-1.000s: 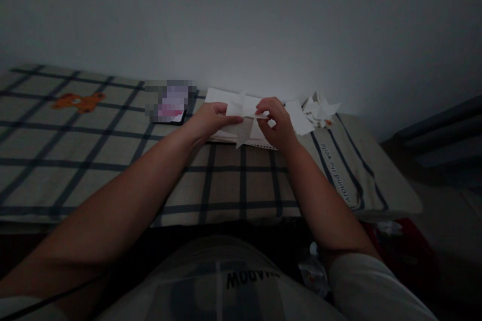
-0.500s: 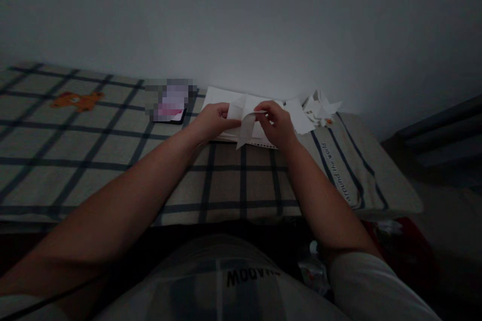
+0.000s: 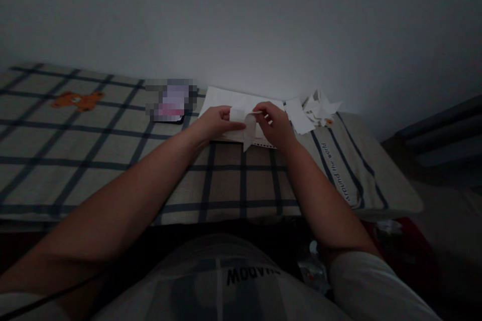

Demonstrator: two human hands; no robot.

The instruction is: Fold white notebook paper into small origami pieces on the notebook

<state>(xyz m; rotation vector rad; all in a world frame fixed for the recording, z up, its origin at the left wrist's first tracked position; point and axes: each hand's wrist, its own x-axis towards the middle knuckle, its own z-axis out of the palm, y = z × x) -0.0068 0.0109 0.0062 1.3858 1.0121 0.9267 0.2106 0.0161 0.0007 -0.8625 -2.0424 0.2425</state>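
Note:
Between my hands is a small white sheet of paper [image 3: 250,128], partly folded, with one flap curling down toward me. My left hand [image 3: 217,121] pinches its left side, thumb in front and fingers behind. The fingertips of my right hand [image 3: 274,119] are closed on the upper right edge of the same paper. Beneath both hands lies a white notepad [image 3: 222,95] with a row of holes along its near edge. To the right, a loose white paper piece [image 3: 298,114] rests beside a pile of folded paper [image 3: 321,107].
A phone [image 3: 172,103], partly pixelated, lies left of the notepad. Farther left is an orange bear figure [image 3: 77,101] on the checked cloth [image 3: 124,150]. The wall [image 3: 241,25] rises behind the table. Below at right are a plastic bottle or bag [image 3: 314,268] and a red container [image 3: 408,246].
The paper's hanging flap has shifted slightly right and curls more. My left thumb has slid right across the paper, while my right hand has hardly moved.

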